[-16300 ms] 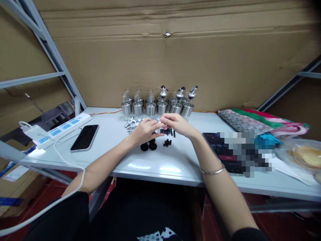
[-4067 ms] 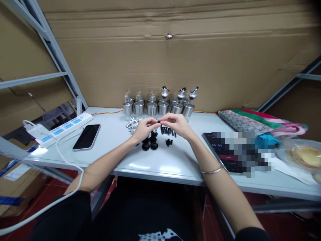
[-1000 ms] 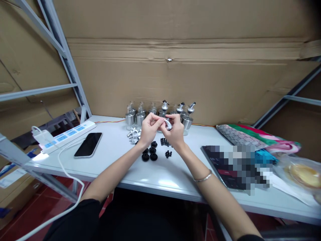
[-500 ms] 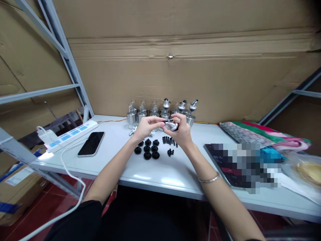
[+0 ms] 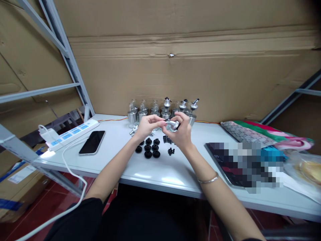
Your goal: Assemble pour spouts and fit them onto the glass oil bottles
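Note:
Above the white table (image 5: 160, 169), my right hand (image 5: 181, 134) grips a small silver pour spout (image 5: 172, 124). My left hand (image 5: 147, 125) pinches the spout's left end with fingertips; what it pinches is too small to tell. Below the hands lie several black round stoppers (image 5: 148, 150), a row of small black tubes (image 5: 167, 139) and a few black caps (image 5: 171, 151). Loose silver spout parts (image 5: 133, 131) lie left of my left hand. Behind stand several glass bottles with steel bases (image 5: 162, 110); three at the right carry spouts.
A black phone (image 5: 92, 142) and a white power strip (image 5: 72, 134) with a white cable lie at the left. A blurred dark tablet (image 5: 238, 162), folded patterned cloth (image 5: 265, 135) and a plastic-wrapped item (image 5: 306, 170) sit at the right. A cardboard wall and metal shelf frame stand behind.
Both hands have stayed together on the silver spout, which earlier replaced a small black piece between the fingers. The camera view has shifted slightly; more black stoppers show below the hands.

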`<state>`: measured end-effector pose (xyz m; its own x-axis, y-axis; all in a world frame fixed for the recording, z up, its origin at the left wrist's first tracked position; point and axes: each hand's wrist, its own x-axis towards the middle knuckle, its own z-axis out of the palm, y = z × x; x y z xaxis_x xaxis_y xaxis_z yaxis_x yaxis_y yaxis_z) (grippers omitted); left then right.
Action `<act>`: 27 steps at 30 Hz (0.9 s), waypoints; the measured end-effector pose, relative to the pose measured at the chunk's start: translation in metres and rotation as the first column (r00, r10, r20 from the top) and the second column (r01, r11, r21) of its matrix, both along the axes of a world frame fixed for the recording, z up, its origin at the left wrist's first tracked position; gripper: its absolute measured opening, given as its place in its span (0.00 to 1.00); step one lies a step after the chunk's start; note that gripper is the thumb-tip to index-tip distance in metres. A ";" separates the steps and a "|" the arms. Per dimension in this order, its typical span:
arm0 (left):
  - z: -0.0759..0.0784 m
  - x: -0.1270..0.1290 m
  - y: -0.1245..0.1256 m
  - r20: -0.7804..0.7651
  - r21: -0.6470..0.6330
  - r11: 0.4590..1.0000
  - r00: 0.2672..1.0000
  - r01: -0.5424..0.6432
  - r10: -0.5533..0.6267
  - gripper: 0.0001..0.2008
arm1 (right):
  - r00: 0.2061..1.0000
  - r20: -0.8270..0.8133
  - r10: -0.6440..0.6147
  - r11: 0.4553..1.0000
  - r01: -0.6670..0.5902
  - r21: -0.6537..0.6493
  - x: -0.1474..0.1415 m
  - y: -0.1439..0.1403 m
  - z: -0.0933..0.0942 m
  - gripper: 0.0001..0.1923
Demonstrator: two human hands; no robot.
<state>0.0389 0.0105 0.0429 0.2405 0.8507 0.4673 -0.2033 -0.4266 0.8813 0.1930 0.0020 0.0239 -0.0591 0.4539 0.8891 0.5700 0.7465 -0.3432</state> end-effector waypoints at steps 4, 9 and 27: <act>-0.002 0.002 0.002 -0.019 -0.029 0.999 0.999 0.035 -0.035 0.19 | 0.999 0.027 -0.024 0.999 0.025 -0.023 0.003 0.002 0.002 0.28; -0.003 0.010 -0.002 -0.007 0.017 0.999 0.999 0.041 -0.041 0.21 | 0.998 0.038 -0.043 0.999 0.044 -0.022 0.005 0.003 0.002 0.27; -0.007 0.011 -0.010 -0.046 0.211 0.977 0.999 0.034 -0.025 0.12 | 0.999 -0.031 0.027 0.975 -0.019 0.222 0.004 0.000 0.007 0.26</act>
